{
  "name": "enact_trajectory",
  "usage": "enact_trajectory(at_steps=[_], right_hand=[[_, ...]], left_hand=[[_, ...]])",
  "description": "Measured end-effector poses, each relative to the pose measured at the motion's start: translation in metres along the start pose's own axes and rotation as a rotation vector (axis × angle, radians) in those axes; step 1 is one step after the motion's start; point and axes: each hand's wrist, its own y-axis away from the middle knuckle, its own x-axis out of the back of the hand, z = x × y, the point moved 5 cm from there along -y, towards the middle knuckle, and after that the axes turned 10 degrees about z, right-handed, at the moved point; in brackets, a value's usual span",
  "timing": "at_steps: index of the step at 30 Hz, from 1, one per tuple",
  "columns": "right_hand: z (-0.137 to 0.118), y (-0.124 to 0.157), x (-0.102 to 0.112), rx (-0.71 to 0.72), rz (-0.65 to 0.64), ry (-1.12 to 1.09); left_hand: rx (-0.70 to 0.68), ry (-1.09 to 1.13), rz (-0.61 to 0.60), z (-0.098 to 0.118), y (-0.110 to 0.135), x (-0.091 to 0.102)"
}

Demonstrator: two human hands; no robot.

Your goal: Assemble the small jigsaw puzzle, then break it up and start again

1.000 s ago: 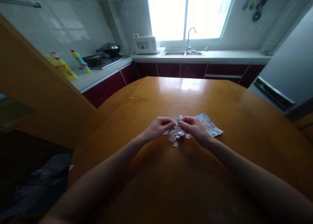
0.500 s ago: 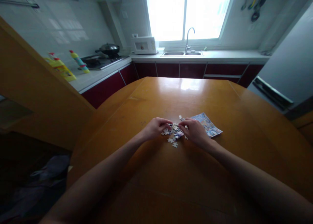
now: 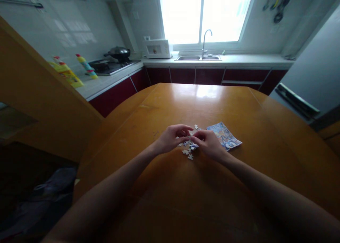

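Note:
Small jigsaw puzzle pieces (image 3: 185, 152) lie in a loose pile on the wooden table (image 3: 159, 112). Some show white backs, others bluish print. Over the pile, my left hand (image 3: 172, 138) has its thumb and fingers apart, its fingertips close to those of the other hand. My right hand (image 3: 209, 142) pinches at the pile's right side, with what looks like a puzzle piece at its fingertips. Both hands cover part of the pile. A printed picture sheet (image 3: 227, 135) lies beside my right hand, its near left part hidden. One piece sits apart beyond the hands.
A counter (image 3: 239, 59) with a sink (image 3: 188, 58) and a white microwave (image 3: 157, 49) runs along the far wall. On the left are a stove with a dark wok (image 3: 119, 52) and yellow bottles (image 3: 70, 76). A fridge (image 3: 310, 59) stands at right.
My left hand has moved right and its fingers have spread. My right hand has shifted slightly left, bringing both hands' fingertips together over the pile.

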Motion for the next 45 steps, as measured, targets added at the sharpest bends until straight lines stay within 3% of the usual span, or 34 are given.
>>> enact_trajectory(at_steps=[3,7,14,18,22,32,35,39,42,45], right_hand=[[-0.003,-0.005,0.003,-0.005,-0.045,-0.064],[0.002,-0.009,0.012,0.039,-0.004,0.267],[0.018,-0.008,0.021,-0.012,0.032,0.617],[0.013,-0.002,0.02,-0.036,-0.005,0.727],[0.016,0.005,0.015,-0.058,-0.101,0.745],[0.026,0.003,0.008,-0.086,-0.134,0.552],[0.021,0.0,0.005,-0.071,-0.126,0.435],[0.011,-0.008,0.006,-0.036,-0.101,0.283],[0.006,-0.012,0.01,-0.028,-0.101,0.091],[0.007,-0.014,0.013,-0.073,-0.088,-0.098]], left_hand=[[-0.001,-0.006,0.074,-0.002,-0.001,0.004],[0.03,-0.196,0.146,-0.017,-0.004,0.014],[-0.306,-0.652,-0.038,-0.013,0.008,-0.009],[-0.378,-0.716,-0.12,-0.014,0.016,-0.026],[-0.401,-0.721,-0.127,-0.017,0.017,-0.031],[-0.286,-0.682,-0.053,-0.02,0.016,-0.026],[-0.218,-0.546,0.011,-0.02,0.012,-0.021],[0.024,-0.214,0.1,-0.026,0.007,-0.014],[0.125,0.018,0.14,-0.029,0.004,-0.011],[0.172,0.04,0.188,-0.033,0.002,-0.006]])
